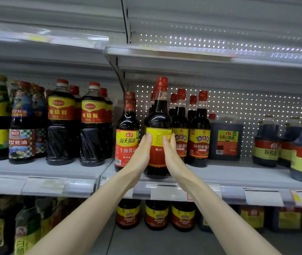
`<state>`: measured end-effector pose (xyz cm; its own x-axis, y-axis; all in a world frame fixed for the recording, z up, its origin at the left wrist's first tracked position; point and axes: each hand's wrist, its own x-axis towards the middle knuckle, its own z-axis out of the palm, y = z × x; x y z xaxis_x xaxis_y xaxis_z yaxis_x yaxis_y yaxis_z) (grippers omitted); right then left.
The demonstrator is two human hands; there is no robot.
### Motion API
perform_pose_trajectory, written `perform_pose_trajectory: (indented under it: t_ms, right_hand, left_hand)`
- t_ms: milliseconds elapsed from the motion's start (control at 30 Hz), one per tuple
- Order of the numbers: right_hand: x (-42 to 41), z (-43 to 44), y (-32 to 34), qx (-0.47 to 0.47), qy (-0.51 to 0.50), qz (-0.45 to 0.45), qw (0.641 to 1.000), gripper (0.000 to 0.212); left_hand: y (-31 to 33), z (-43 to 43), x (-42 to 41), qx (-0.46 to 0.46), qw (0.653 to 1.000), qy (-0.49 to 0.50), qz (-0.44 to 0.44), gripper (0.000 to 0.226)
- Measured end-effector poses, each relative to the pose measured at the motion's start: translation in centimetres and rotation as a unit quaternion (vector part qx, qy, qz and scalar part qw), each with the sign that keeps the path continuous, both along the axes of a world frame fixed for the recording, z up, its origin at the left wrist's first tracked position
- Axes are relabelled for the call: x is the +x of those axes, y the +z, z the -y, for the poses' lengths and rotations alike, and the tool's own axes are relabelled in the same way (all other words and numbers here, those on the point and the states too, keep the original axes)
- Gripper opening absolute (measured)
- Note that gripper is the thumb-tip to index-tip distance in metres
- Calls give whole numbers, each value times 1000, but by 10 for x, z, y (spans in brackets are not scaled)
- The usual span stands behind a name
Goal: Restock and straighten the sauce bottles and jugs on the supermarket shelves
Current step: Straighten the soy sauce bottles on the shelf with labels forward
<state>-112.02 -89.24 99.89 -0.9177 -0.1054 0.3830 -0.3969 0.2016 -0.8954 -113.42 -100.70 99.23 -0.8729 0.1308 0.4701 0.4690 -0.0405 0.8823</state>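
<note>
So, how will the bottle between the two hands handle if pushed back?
The bottle looks full to its neck, so it is probably heavy for its size. Tall for its base, it may tip if pushed high up. The left hand and right hand flank its glossy, likely slippery sides.

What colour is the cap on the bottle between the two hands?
Red. The cap tops the bottle, which has a dark body, and it shows best in the head view.
</note>
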Motion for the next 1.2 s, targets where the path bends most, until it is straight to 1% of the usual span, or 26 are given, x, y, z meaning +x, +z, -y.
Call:
perform_pose_trajectory:
  t_ms: [100,133,167,267,367,467,567,667,733,767,800,833,900,933,1000,1033,1067,1133,1167,1200]
  right_hand:
    - [-3,-5,3,-29,29,9,999,62]
    - [-3,-7,5,-28,37,18,999,61]
    - [-4,-8,7,-23,43,27,998,63]
    - [-3,-11,11,-4,38,54,998,68]
    - [4,-7,8,11,5,43,999,72]
    - [7,1,0,14,-18,10,1000,71]
    - [1,1,-2,23,-22,4,999,72]
    - [-1,-4,0,15,-6,6,1000,71]
    - [-3,-7,2,10,3,13,1000,71]
    - [-5,-8,3,6,9,16,1000,71]
    - [-6,-9,5,5,15,20,1000,73]
    - [-6,-11,7,2,21,25,999,75]
    - [-6,-13,8,-5,23,40,999,76]
    - [-5,-13,8,-5,19,45,999,82]
    - [-1,-12,5,7,17,40,999,109]
    - [1,-11,3,11,19,33,999,116]
    - [3,-9,2,10,22,22,999,110]
    - [8,-6,1,1,25,7,1000,81]
    - [9,-6,1,-1,25,5,1000,71]
    - [9,-7,1,6,22,5,1000,68]
  left_hand:
    - [-3,-4,2,-47,999,21,-5,91]
    - [-4,-4,4,-58,998,34,-3,94]
    - [-4,-4,5,-56,997,45,-11,87]
    - [-3,-2,5,-16,999,43,-22,53]
    - [0,1,2,17,1000,23,7,42]
    - [-1,1,-1,17,1000,11,23,37]
    - [0,1,2,13,1000,13,20,37]
    - [-4,0,5,-15,1000,24,-6,53]
    - [-9,-3,6,-51,997,54,-21,79]
    - [-10,-5,8,-72,994,73,-25,85]
    - [-12,-5,8,-80,992,87,-33,83]
    - [-12,-5,8,-79,992,88,-44,76]
    - [-9,-3,10,-55,995,76,-43,56]
    - [-6,-2,10,-45,996,68,-30,50]
    - [1,1,7,-27,998,49,-1,44]
    - [3,1,5,-15,999,38,11,41]
    - [5,1,4,-3,999,29,21,39]
    - [7,0,2,8,999,23,31,37]
    - [7,0,3,6,999,20,28,37]
    - [6,0,4,4,1000,20,23,37]
